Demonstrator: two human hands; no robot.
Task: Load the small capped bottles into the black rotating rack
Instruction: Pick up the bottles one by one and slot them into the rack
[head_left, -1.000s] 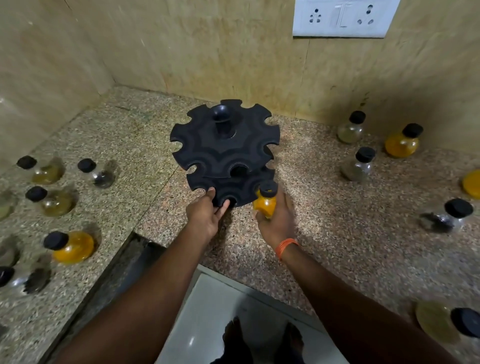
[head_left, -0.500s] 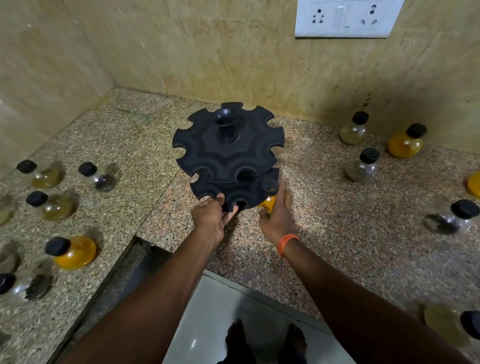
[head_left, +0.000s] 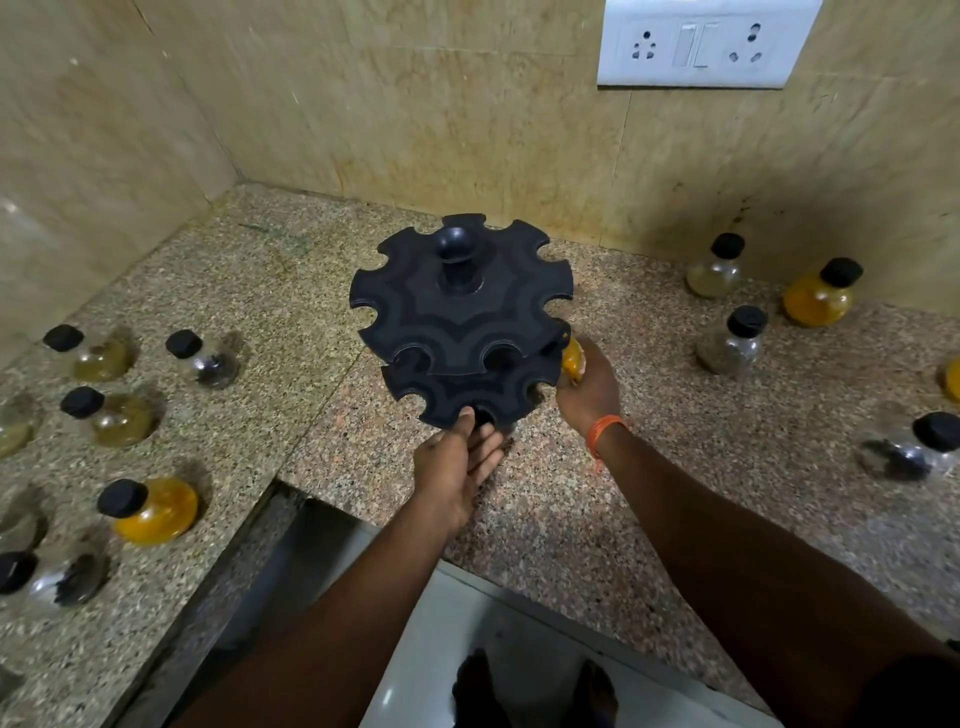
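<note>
Since the frame 1 second ago, your right hand (head_left: 589, 387) has carried the orange bottle (head_left: 571, 358) from the front of the black rack (head_left: 460, 322) round to its right side, and the lower tier appears to have turned with it.

Head view: the bottle sits at a notch on the right edge of the lower tier, mostly hidden under the upper tier, with your right fingers wrapped around it. Whether it is fully seated cannot be told. Your left hand (head_left: 457, 462) has its fingers spread against the front rim of the lower tier, gripping nothing.

Risk: the rack rotates freely. If your left hand eases off before the bottle neck is home, the tier could turn and drop the bottle onto the granite counter (head_left: 675, 467).
</note>
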